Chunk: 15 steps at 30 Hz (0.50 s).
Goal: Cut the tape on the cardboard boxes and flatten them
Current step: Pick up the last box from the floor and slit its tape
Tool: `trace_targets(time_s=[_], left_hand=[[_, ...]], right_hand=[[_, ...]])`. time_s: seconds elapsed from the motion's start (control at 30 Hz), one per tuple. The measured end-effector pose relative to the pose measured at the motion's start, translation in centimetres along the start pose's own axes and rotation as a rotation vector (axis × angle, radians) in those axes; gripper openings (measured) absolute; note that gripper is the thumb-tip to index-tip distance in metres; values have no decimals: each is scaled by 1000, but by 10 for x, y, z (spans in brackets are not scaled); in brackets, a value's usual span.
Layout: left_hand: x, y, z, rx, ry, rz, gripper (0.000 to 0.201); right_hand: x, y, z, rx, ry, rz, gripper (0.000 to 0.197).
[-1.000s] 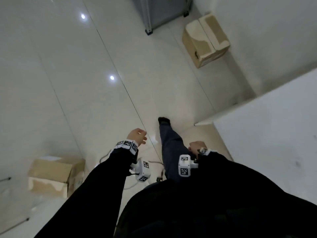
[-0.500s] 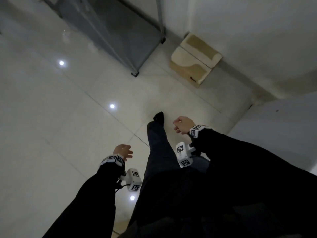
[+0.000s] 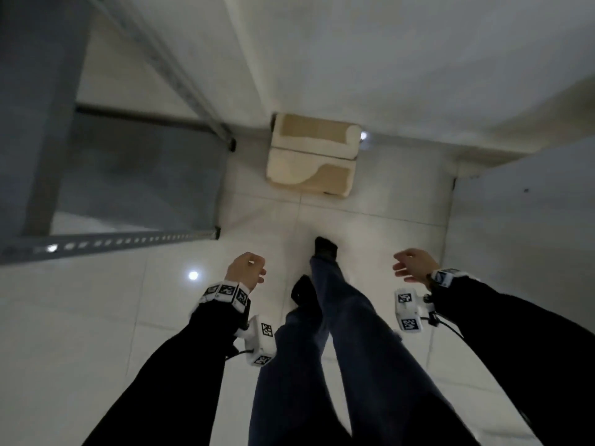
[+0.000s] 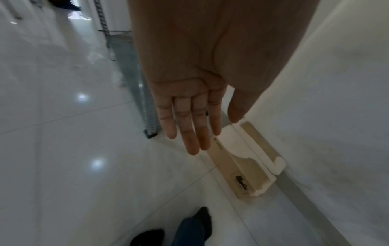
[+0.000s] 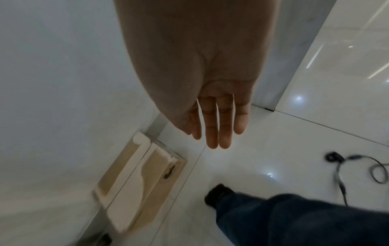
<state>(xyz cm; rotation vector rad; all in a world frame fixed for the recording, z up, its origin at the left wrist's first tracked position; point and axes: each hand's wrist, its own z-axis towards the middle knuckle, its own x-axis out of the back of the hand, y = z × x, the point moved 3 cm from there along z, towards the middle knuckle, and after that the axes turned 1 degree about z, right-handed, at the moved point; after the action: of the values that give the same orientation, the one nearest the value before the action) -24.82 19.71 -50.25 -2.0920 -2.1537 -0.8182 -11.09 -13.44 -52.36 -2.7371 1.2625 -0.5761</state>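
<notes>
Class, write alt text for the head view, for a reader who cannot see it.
A closed cardboard box sits on the tiled floor against the wall, ahead of a walking person. Their left hand and right hand hang open, holding nothing; metal shelving stands left.

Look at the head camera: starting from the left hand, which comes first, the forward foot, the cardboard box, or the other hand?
1. Forward foot, just right of the left hand.
2. Right hand, across the legs.
3. Cardboard box, ahead by the wall.

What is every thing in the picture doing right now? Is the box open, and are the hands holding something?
cardboard box: flaps closed, standing on the floor against the wall, not flattened.
left hand: empty, fingers relaxed.
right hand: empty, fingers relaxed.
metal shelf: standing left of the box.
</notes>
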Motion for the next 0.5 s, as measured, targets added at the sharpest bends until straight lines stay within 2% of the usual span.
trace_targets(time_s=[0.07, 0.17, 0.27, 0.33, 0.43, 0.5], left_hand=[[-4, 29, 61, -54, -20, 46, 17], [-10, 72, 162, -198, 51, 25, 20], [-16, 117, 246, -404, 174, -22, 10], [-22, 140, 296, -466, 241, -18, 4], [-28, 156, 368, -424, 305, 138, 31], [-31, 156, 408, -324, 297, 227, 52]], right_hand=[[-2, -13, 47, -14, 10, 16, 12], [-12, -48, 127, 41, 77, 81, 19], [-29, -94, 212, 162, 190, 133, 46], [-41, -125, 262, 218, 220, 126, 63], [-58, -156, 328, 249, 236, 230, 81], [-72, -164, 360, 234, 230, 310, 86]])
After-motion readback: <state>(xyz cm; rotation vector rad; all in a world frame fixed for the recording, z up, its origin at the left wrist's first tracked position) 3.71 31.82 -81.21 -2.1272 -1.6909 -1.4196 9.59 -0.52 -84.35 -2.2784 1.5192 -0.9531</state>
